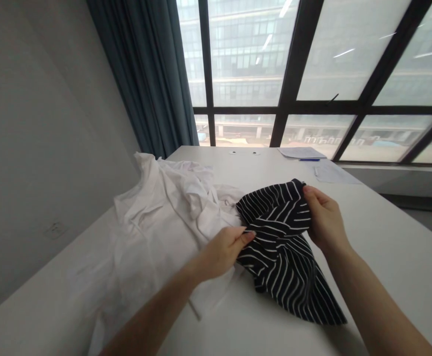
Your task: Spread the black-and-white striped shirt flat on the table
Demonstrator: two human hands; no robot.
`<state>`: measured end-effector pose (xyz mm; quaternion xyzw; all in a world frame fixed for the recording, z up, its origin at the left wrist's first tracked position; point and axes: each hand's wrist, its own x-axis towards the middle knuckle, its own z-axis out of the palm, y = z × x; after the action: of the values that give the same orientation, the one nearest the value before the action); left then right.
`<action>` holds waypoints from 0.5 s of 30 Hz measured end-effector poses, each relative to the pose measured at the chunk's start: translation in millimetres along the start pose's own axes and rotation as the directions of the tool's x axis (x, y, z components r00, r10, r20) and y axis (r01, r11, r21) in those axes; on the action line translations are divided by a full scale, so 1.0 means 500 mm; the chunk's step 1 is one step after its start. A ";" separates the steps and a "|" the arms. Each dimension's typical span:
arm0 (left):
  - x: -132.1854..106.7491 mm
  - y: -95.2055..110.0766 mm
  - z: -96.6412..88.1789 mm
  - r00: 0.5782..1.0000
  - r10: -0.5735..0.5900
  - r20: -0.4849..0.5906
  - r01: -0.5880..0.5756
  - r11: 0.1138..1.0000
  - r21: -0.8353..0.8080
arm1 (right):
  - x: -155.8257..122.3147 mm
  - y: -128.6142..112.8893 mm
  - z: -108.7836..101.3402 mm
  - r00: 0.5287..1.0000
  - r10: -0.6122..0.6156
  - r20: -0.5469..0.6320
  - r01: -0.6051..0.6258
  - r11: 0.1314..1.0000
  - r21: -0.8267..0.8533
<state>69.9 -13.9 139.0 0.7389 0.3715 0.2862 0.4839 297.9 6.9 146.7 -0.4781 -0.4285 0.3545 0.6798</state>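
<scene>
A black cloth garment with white stripes [280, 247] is held up over the table, bunched and partly folded, its lower part hanging down towards the right. My left hand [225, 247] pinches its left edge between thumb and fingers. At its upper right corner, my right hand [323, 215] grips the fabric, thumb in front. What kind of garment it is, I cannot tell. Crumpled white cloth [164, 217] lies in a heap to the left, behind and beneath my left forearm.
The white table [382, 237] stretches to the window. At its far right lie sheets of paper [301, 153] and a blue pen [310, 159]. A wall with a socket [55, 230] borders the left side, and a dark blue curtain [152, 74] hangs beside the window.
</scene>
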 end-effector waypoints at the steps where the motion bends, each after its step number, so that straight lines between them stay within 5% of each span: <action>1: 0.003 -0.001 -0.008 0.999 0.017 -0.027 -0.019 0.998 -0.065 | 0.005 0.002 -0.005 0.999 -0.033 -0.009 0.032 0.996 -0.081; 4: 0.013 -0.009 -0.033 0.986 0.023 -0.168 -0.071 0.955 -0.288 | 0.020 -0.002 -0.028 0.997 -0.082 -0.007 0.076 0.949 -0.305; 6: 0.020 -0.014 -0.059 0.939 -0.057 -0.339 -0.108 0.887 -0.448 | 0.033 -0.013 -0.055 0.999 -0.034 0.011 0.036 0.930 -0.365; 11: 0.018 -0.016 -0.156 0.699 -0.337 -0.630 -0.203 0.752 -0.628 | 0.067 -0.046 -0.150 0.997 -0.040 -0.066 0.006 0.890 -0.455; 13: 0.009 -0.018 -0.192 0.646 -0.332 -0.687 -0.185 0.806 -0.563 | 0.079 -0.046 -0.183 0.984 -0.141 -0.108 0.045 0.787 -0.615; 15: 0.002 -0.024 -0.214 0.623 -0.299 -0.723 -0.136 0.869 -0.476 | 0.092 -0.032 -0.203 0.969 -0.219 -0.112 0.042 0.597 -0.801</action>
<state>-16.4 43.6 167.3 0.3762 0.4931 0.6372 0.4575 410.0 7.9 155.5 -0.7295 -0.5048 0.0270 0.4607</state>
